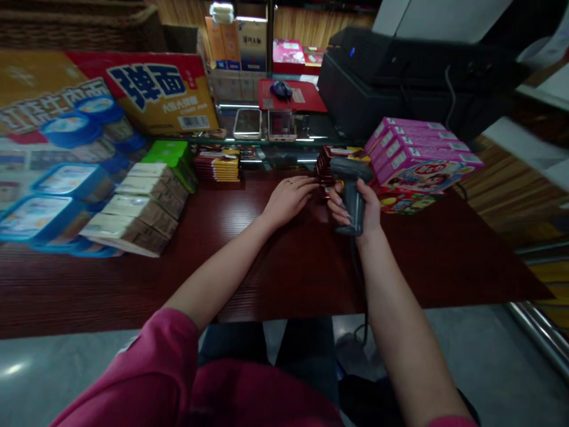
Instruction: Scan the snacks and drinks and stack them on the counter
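Nearest to me: pink sleeve (146, 373), both bare forearms reaching out over the dark red bench (284, 267). Big noodle carton (155, 89) far left at the back, black till machine (400, 77) far right. Pink boxes (418, 157) stacked just right of the hands; beige cartons (142, 204) and blue tubs (57, 190) well apart on the left. Right hand (362, 210): fingers clamped round the grip of the scanner (353, 184), upright, head pointed away from me at the dark packets (326, 163) standing just beyond it. Left hand (288, 198): fingers flat and loosely together, tips touching the packets' near edge, gripping nothing. My read: scanning is on this one stack. I can't tell which of the other goods have been read; most lie out of reach.
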Demonstrator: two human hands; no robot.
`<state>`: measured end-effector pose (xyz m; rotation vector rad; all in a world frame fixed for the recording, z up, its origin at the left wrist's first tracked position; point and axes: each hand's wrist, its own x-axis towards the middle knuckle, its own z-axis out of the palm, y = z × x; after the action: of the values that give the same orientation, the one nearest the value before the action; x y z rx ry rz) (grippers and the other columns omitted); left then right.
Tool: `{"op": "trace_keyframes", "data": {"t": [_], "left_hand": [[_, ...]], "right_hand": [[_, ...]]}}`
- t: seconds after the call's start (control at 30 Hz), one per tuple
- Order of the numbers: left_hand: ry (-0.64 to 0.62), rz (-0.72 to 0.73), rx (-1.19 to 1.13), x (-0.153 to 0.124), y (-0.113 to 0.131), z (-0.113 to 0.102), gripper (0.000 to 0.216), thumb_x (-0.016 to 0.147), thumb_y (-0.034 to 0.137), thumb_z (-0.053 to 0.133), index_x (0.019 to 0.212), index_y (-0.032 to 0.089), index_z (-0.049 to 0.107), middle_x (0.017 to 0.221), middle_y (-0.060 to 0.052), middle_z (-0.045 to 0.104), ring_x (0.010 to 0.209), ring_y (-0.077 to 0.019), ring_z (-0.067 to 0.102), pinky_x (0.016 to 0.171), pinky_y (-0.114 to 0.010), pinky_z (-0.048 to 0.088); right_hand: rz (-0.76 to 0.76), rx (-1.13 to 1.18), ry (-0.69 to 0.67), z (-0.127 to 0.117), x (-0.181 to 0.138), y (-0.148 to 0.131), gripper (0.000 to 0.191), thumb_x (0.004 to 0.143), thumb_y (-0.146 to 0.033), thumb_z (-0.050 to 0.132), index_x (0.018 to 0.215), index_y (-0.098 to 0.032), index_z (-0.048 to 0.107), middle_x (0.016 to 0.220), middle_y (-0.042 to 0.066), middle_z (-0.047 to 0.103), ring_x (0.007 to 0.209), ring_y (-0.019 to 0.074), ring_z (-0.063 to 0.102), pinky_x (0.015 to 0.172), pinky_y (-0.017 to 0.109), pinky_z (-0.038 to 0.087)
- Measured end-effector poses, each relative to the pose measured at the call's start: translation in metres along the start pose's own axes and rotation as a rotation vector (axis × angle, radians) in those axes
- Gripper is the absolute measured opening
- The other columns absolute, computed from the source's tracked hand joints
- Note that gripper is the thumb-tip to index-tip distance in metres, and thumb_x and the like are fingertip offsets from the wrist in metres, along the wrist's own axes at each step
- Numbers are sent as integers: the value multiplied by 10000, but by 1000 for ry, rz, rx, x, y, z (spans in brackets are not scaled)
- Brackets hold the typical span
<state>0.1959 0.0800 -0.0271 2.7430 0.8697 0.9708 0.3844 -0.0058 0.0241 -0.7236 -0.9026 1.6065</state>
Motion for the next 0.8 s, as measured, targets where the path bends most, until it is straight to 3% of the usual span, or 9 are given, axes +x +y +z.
{"op": "trace_keyframes", "data": {"t": [0.2,0.3,0.43,0.53,0.63,0.8], "left_hand": [[273,-284,276,-77,-58,-83,511,980,118,463,1481,197,520,1572,-72,528,1528,-217,396,1292,-412,321],[369,-422,332,-98,-90,-108,552,986,94,374,1531,147,446,1634,-96,446,1586,-209,289,1326,-419,261],[363,-522,283,-100,-112,-111,537,1004,95,293,1503,169,478,1607,-101,487,1596,-210,272,1322,-478,259],[349,-508,249,-97,-116,-107,424,1020,142,362,1360,208,607,1544,-98,560,1579,-235,318,1319,-508,246],[396,-473,223,-97,-118,-108,316,1014,176,469,1258,240,659,1574,-78,531,1572,-264,330,1309,-556,235],[433,-451,247,-99,-120,-112,277,1003,159,527,1201,247,700,1319,-82,726,1323,-253,613,1262,-504,334]], "right_hand": [[164,25,-173,18,8,30,384,804,-532,729,906,-186,598,691,-18,497,459,81,350,289,160,271],[274,6,-245,28,10,46,364,828,-510,715,924,-177,602,714,-5,512,482,93,391,304,167,319],[355,-18,-297,39,11,59,365,844,-515,695,928,-170,610,724,2,515,483,98,398,298,176,323],[370,-40,-287,41,12,62,377,823,-521,715,917,-168,621,718,1,519,476,97,390,297,184,317],[345,-60,-239,40,12,61,372,815,-518,718,931,-176,628,720,1,519,474,99,385,300,187,303],[309,-81,-160,41,11,58,365,815,-519,710,924,-182,625,709,-3,495,476,99,384,312,186,289]]}}
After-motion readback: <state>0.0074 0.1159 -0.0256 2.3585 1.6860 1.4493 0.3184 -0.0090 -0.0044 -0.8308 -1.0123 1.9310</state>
